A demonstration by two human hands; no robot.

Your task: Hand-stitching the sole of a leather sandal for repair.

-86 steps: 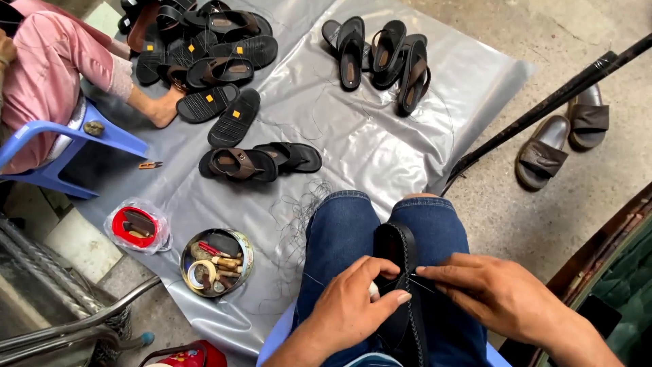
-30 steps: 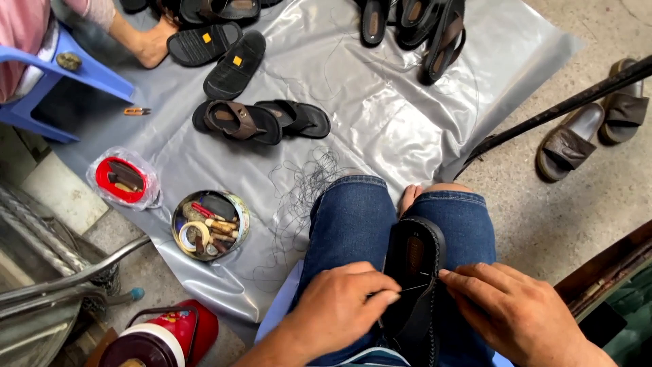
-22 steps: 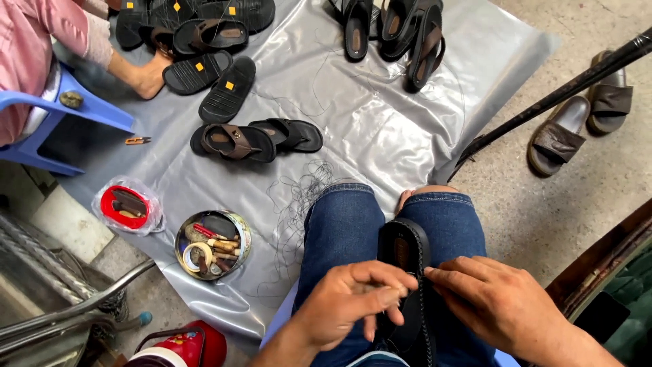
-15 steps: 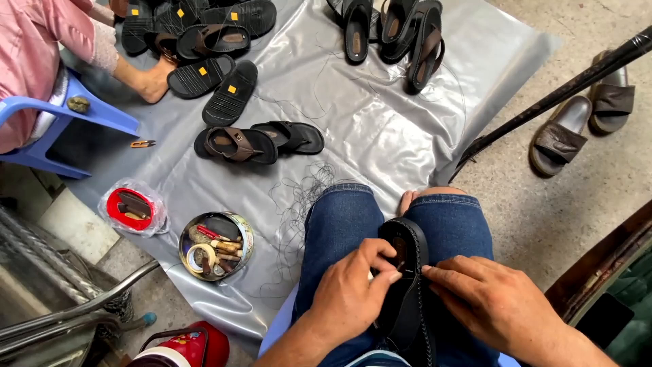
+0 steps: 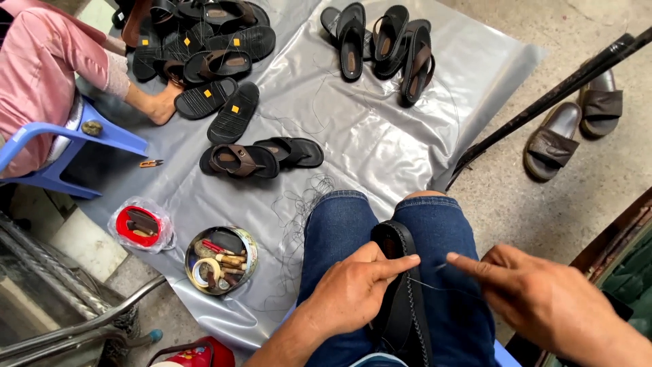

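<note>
Head camera view: a seated person in denim shorts hand-stitches a black sandal (image 5: 401,299) held upright between the knees. The left hand (image 5: 350,295) is closed on the sandal's edge, forefinger pressed along the rim. The right hand (image 5: 543,299), just right of the sandal, pinches a dark thread (image 5: 435,285) stretched taut from the sole. The step in hand appears to be drawing a stitch tight; the next move likely calls for a firm hold on the sandal and a steady pull. Left of the sandal, a round tin of tools (image 5: 221,259) sits on the grey plastic sheet (image 5: 380,143); beyond it lie finished sandals (image 5: 261,156).
</note>
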